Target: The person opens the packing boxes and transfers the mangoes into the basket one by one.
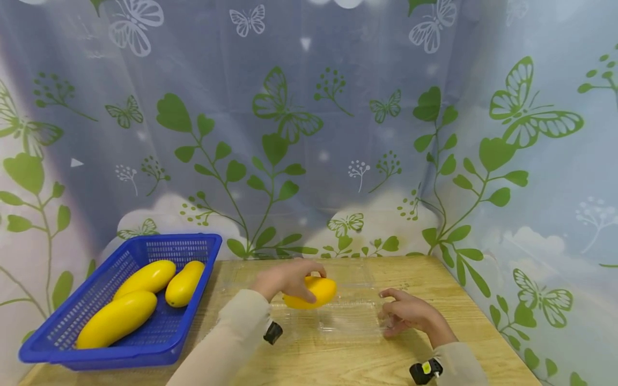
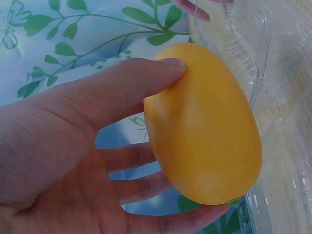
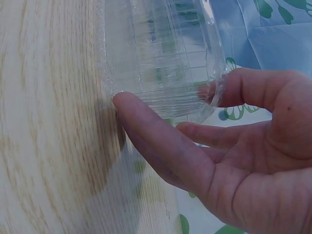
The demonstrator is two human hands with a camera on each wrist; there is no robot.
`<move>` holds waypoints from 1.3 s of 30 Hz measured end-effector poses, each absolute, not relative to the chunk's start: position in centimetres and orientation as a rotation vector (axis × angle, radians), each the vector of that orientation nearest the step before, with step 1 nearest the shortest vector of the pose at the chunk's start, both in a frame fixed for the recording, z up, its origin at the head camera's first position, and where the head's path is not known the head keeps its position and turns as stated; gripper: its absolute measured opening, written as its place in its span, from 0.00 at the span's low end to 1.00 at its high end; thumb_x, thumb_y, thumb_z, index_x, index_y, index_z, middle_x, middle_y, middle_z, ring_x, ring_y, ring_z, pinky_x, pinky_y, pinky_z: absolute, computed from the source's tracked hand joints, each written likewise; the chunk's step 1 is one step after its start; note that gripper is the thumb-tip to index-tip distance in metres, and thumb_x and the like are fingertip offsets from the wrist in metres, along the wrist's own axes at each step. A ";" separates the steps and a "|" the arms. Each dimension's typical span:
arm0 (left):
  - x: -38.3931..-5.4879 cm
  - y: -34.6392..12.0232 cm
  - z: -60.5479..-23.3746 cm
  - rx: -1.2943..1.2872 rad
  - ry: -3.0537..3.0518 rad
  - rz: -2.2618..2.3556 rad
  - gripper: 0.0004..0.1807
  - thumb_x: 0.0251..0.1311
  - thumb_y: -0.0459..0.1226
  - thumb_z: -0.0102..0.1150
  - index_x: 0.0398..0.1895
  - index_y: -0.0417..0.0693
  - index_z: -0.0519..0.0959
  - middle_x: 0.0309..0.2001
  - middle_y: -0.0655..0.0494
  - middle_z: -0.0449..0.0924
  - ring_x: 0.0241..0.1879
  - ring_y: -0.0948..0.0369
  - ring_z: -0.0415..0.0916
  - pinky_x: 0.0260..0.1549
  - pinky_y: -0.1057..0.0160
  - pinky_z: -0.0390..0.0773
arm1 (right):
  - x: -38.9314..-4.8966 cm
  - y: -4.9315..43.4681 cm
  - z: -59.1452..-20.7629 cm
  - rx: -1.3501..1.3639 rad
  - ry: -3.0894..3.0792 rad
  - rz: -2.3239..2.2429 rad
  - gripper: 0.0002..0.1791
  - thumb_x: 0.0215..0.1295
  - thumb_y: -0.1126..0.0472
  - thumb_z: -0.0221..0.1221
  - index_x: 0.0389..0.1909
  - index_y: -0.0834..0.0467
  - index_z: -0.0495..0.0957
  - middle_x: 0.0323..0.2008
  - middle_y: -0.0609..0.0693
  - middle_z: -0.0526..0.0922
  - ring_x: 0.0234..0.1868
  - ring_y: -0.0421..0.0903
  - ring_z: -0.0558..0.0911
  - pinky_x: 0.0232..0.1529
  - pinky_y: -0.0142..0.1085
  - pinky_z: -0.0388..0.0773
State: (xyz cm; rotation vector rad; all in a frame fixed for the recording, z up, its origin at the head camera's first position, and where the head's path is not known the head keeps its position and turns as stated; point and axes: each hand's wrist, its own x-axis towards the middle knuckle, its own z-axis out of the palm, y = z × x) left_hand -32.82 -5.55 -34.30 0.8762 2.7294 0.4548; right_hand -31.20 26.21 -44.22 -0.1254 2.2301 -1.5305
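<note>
My left hand grips a yellow mango over a clear plastic clamshell box. In the left wrist view the thumb presses the upper side of the mango, and the fingers curl beneath it. A small green spot shows at its lower end. At the right end of the box my right hand holds the edge. The right wrist view has the thumb at one corner of the box and a bent finger at the opposite rim.
To the left stands a blue plastic basket with three more mangoes in it. Everything rests on a wood-grain table. A patterned curtain hangs right behind the table and along its right side.
</note>
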 end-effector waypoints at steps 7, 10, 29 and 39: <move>-32.9 -6.6 -34.1 0.848 2.744 0.438 0.28 0.60 0.40 0.74 0.63 0.57 0.77 0.65 0.51 0.77 0.64 0.50 0.74 0.59 0.45 0.79 | -31.4 26.4 -44.4 -0.121 2.215 -1.534 0.36 0.74 0.65 0.47 0.77 0.72 0.47 0.60 0.75 0.74 0.24 0.43 0.70 0.39 0.45 0.89; -32.8 -7.1 -33.9 0.830 2.748 0.441 0.27 0.60 0.40 0.74 0.63 0.58 0.77 0.64 0.51 0.77 0.63 0.50 0.74 0.58 0.46 0.78 | -31.4 26.4 -44.3 -0.117 2.219 -1.528 0.36 0.74 0.65 0.47 0.78 0.72 0.47 0.60 0.75 0.74 0.24 0.43 0.71 0.39 0.45 0.89; -32.7 -11.5 -33.6 0.782 2.783 0.505 0.29 0.60 0.37 0.73 0.66 0.53 0.77 0.67 0.47 0.77 0.67 0.44 0.72 0.63 0.39 0.75 | -31.4 26.3 -44.6 -0.136 2.218 -1.538 0.37 0.73 0.65 0.48 0.77 0.72 0.47 0.59 0.76 0.76 0.20 0.40 0.66 0.41 0.47 0.89; -32.3 -14.2 -32.6 0.813 2.798 0.488 0.28 0.60 0.38 0.73 0.65 0.52 0.78 0.66 0.46 0.77 0.64 0.43 0.74 0.60 0.39 0.77 | -31.4 26.3 -44.5 -0.122 2.220 -1.530 0.37 0.73 0.65 0.48 0.78 0.71 0.47 0.60 0.76 0.76 0.20 0.40 0.65 0.39 0.44 0.89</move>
